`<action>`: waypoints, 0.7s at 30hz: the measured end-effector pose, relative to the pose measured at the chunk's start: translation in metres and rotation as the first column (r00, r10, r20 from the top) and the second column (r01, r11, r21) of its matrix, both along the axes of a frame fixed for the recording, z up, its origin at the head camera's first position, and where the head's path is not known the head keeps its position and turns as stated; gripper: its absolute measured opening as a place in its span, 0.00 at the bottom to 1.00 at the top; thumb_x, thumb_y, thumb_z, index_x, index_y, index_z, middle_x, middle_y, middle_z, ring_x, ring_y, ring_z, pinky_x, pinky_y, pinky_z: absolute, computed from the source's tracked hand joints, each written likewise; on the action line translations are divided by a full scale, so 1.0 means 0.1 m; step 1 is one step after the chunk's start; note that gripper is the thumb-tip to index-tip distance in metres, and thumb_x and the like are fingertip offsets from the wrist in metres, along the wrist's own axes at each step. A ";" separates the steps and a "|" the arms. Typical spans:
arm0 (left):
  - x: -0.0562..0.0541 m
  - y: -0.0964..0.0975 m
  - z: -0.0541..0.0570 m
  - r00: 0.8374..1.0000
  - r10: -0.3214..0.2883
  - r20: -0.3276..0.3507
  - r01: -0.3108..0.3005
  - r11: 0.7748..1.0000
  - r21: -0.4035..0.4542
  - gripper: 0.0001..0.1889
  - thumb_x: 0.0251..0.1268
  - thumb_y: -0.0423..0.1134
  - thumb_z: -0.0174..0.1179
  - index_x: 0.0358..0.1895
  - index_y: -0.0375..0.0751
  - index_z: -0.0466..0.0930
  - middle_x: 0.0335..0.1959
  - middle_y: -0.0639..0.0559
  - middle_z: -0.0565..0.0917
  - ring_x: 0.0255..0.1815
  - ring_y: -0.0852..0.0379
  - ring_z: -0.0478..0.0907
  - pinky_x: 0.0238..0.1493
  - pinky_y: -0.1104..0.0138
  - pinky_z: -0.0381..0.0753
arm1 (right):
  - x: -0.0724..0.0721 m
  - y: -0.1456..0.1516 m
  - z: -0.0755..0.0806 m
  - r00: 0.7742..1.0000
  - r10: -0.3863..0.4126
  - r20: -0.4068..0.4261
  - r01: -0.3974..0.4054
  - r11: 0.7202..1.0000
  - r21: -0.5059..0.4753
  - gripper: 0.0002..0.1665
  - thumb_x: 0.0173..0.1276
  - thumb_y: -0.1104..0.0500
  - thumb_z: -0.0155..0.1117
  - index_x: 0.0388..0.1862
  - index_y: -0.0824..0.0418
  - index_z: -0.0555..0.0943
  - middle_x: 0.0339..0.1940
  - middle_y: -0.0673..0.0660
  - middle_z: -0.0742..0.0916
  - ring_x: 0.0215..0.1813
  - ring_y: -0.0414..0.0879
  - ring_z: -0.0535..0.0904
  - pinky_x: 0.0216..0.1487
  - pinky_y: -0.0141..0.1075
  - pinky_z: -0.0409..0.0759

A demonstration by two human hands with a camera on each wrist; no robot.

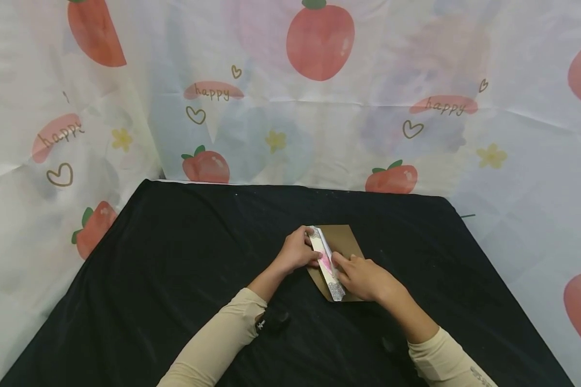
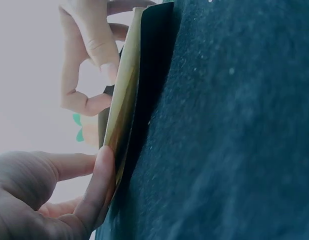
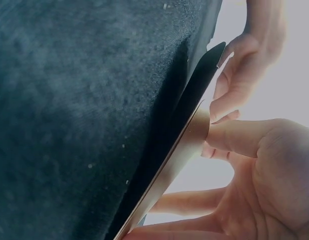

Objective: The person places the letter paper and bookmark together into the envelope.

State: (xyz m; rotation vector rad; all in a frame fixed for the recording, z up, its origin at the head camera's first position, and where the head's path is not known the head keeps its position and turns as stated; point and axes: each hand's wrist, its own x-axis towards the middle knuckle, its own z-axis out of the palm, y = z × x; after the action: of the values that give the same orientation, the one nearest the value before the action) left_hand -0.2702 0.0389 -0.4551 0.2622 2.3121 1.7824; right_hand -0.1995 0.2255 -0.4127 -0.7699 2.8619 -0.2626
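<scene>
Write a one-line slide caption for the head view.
Both hands, left hand and right hand, press a folded patterned paper onto a brown card on the black cloth.

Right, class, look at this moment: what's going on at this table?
A person in beige sleeves is working on a sheet of brown paper lying on a black cloth. One edge of the paper is folded over, showing a patterned white and pink side. The left hand presses that folded strip near its far end, while the right hand presses it nearer the person. The wrist views show the paper's edge lifted slightly off the cloth, with fingertips against it. A fruit-print sheet hangs behind.
</scene>
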 end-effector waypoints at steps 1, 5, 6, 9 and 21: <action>0.00 0.01 -0.01 1.000 0.004 0.002 -0.004 1.000 0.004 0.32 0.55 0.17 0.72 0.64 0.28 0.70 0.44 0.38 0.79 0.22 0.51 0.85 0.24 0.66 0.86 | 0.00 0.00 0.00 1.000 0.001 0.001 -0.001 1.000 -0.002 0.07 0.80 0.59 0.57 0.46 0.56 0.67 0.30 0.54 0.75 0.34 0.50 0.73 0.36 0.49 0.75; -0.02 0.06 -0.06 1.000 0.012 0.012 -0.013 0.999 0.030 0.33 0.55 0.17 0.72 0.65 0.29 0.69 0.44 0.40 0.78 0.22 0.52 0.85 0.25 0.66 0.86 | -0.01 0.00 0.00 1.000 0.000 0.004 0.000 1.000 -0.005 0.07 0.80 0.59 0.56 0.47 0.57 0.67 0.30 0.54 0.75 0.34 0.51 0.73 0.36 0.50 0.75; -0.03 0.07 -0.06 1.000 0.012 0.013 -0.013 0.999 0.039 0.33 0.56 0.17 0.72 0.65 0.29 0.69 0.44 0.40 0.78 0.22 0.52 0.85 0.25 0.66 0.87 | -0.01 0.00 0.00 1.000 -0.003 0.003 0.003 1.000 0.000 0.07 0.80 0.59 0.56 0.48 0.57 0.68 0.30 0.54 0.75 0.34 0.51 0.73 0.36 0.50 0.75; -0.04 0.08 -0.07 1.000 0.009 0.013 -0.010 0.998 0.056 0.33 0.57 0.17 0.71 0.66 0.29 0.68 0.44 0.40 0.78 0.22 0.51 0.86 0.26 0.66 0.87 | -0.01 0.00 0.00 1.000 -0.027 0.015 0.027 1.000 0.005 0.10 0.81 0.55 0.57 0.50 0.56 0.69 0.31 0.55 0.76 0.33 0.51 0.74 0.35 0.50 0.76; -0.09 0.15 -0.08 1.000 -0.024 0.009 0.024 1.000 0.020 0.33 0.63 0.18 0.67 0.70 0.32 0.67 0.43 0.43 0.79 0.23 0.53 0.85 0.26 0.66 0.87 | 0.01 -0.01 0.01 0.997 -0.063 0.047 0.061 0.997 0.051 0.28 0.69 0.45 0.73 0.52 0.56 0.68 0.30 0.54 0.73 0.30 0.48 0.71 0.31 0.44 0.71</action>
State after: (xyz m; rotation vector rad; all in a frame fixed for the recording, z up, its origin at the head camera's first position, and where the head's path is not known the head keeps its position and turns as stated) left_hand -0.2790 0.0541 -0.4633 0.2829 2.2762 1.7916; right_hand -0.1981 0.2245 -0.4116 -0.6576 2.8377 -0.2148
